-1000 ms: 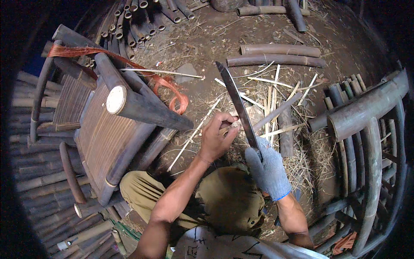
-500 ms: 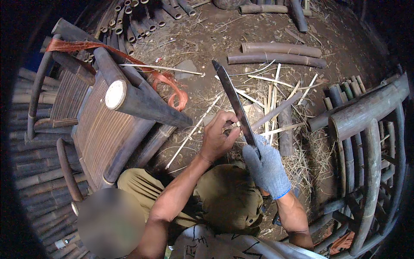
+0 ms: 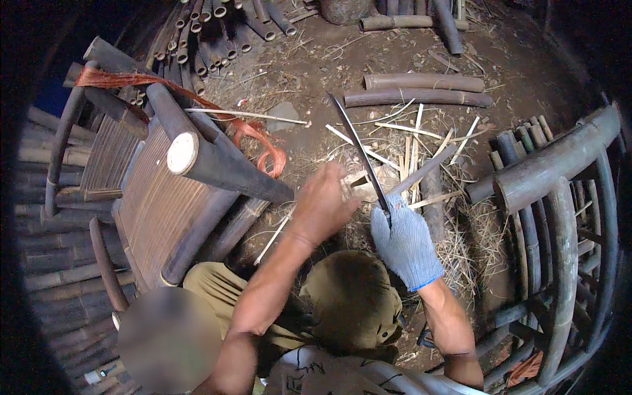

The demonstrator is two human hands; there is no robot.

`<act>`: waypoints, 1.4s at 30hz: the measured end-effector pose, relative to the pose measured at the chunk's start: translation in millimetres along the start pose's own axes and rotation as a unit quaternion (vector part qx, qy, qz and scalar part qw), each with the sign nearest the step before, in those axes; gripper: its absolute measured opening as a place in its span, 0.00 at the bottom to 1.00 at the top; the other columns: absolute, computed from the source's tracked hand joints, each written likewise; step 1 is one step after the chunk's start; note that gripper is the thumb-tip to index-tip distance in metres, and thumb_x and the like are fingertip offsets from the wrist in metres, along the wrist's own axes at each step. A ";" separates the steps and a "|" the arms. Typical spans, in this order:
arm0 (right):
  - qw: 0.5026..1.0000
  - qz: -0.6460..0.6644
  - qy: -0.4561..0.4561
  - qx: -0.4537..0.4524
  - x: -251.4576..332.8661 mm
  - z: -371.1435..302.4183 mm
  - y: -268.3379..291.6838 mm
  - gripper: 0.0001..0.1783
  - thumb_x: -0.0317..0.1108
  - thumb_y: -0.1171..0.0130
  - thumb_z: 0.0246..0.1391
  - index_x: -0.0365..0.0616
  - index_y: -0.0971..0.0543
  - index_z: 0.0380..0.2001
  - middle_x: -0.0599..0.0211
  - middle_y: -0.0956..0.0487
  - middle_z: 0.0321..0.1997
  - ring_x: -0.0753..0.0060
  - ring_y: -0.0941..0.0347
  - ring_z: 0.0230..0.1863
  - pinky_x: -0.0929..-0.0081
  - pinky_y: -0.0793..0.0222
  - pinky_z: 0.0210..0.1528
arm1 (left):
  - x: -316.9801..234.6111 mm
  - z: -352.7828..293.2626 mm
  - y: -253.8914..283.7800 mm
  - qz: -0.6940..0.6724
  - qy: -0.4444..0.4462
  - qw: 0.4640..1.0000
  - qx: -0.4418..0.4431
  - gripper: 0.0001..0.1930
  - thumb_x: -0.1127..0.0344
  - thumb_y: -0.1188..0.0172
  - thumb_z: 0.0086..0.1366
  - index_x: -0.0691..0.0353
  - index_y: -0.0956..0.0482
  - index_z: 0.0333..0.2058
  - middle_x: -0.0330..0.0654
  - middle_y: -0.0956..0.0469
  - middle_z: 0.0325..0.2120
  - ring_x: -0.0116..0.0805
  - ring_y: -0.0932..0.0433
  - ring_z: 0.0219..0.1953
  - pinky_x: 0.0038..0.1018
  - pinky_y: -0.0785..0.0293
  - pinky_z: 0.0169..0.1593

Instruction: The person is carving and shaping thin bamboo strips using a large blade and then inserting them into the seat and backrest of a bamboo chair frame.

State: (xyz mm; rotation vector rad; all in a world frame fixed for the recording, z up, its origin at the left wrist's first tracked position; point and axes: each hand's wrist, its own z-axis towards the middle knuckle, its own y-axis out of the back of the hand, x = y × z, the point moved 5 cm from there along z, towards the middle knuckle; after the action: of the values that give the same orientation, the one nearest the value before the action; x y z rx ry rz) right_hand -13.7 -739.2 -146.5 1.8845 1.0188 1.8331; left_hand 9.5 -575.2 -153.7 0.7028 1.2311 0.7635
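Observation:
My right hand [image 3: 407, 243], in a grey knit glove with a blue cuff edge, is closed round the handle of a long dark-bladed machete [image 3: 361, 148]. Its blade points up and slightly left. Just left of the blade is my bare left hand [image 3: 324, 203], smeared by motion, with its fingers toward the far side. Whether anything is between those fingers is unclear. Beyond my hands, a pale wood block [image 3: 385, 176] lies on the ground, partly covered by the blade. Thin pale bamboo strips [image 3: 409, 155] are scattered past it.
A bamboo chair [image 3: 158, 191] with an orange fibre bundle [image 3: 263, 141] stands on the left. At the right is a bamboo frame [image 3: 559, 171]. Two bamboo lengths [image 3: 421, 97] lie ahead, and stacked bamboo poles [image 3: 210, 46] fill the far left. Shavings [image 3: 461, 257] cover the ground.
My left hand has moved slightly left and down, away from the blade, and its pinch on a small pale piece no longer shows. The machete has turned a little; my right hand keeps its grip.

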 end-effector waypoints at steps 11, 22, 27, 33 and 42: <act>1.000 -0.024 0.013 0.009 -5.0 14.1 -14.9 0.15 0.39 0.48 0.62 0.35 0.26 0.35 0.33 0.24 0.31 0.28 0.26 0.37 0.41 0.30 0.39 | -53.1 97.8 -22.9 0.060 -0.250 0.965 0.048 0.17 0.54 0.45 0.70 0.58 0.18 0.48 0.44 0.19 0.49 0.40 0.27 0.61 0.52 0.51 0.71; 1.000 -0.021 0.000 -0.018 -79.2 42.0 -65.9 0.16 0.41 0.47 0.58 0.36 0.25 0.35 0.33 0.22 0.31 0.29 0.25 0.35 0.41 0.29 0.40 | 18.2 137.1 -50.7 0.048 -0.217 0.967 -0.129 0.18 0.50 0.50 0.72 0.58 0.19 0.43 0.46 0.19 0.40 0.43 0.25 0.53 0.47 0.36 0.59; 1.000 0.000 -0.024 -0.020 -81.8 31.2 -68.2 0.15 0.40 0.49 0.58 0.37 0.25 0.34 0.35 0.22 0.30 0.29 0.24 0.35 0.42 0.29 0.40 | 43.5 62.2 -11.9 -0.250 0.080 0.965 -0.027 0.26 0.43 0.47 0.71 0.63 0.25 0.27 0.37 0.30 0.17 0.24 0.30 0.22 0.28 0.33 0.27; 0.996 -0.006 -0.076 0.057 -82.5 29.9 -83.1 0.15 0.39 0.51 0.57 0.37 0.24 0.34 0.38 0.20 0.31 0.34 0.22 0.35 0.43 0.26 0.40 | 25.7 -5.0 -53.9 -0.392 0.191 0.893 0.113 0.24 0.50 0.44 0.71 0.62 0.24 0.20 0.32 0.28 0.17 0.20 0.32 0.21 0.22 0.37 0.27; 0.999 0.025 -0.048 0.001 -123.6 27.8 -106.4 0.12 0.40 0.48 0.56 0.41 0.24 0.31 0.48 0.21 0.27 0.40 0.21 0.32 0.48 0.26 0.37 | 12.4 -12.9 -54.6 -0.366 0.176 0.908 0.107 0.21 0.55 0.47 0.71 0.66 0.19 0.26 0.34 0.24 0.21 0.21 0.32 0.26 0.22 0.38 0.33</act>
State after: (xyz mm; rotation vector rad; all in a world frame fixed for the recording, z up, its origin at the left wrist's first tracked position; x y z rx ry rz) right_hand -5.6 -742.1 -311.6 1.9968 0.9496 1.7500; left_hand 5.8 -595.4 -207.5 0.2242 1.7773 0.1225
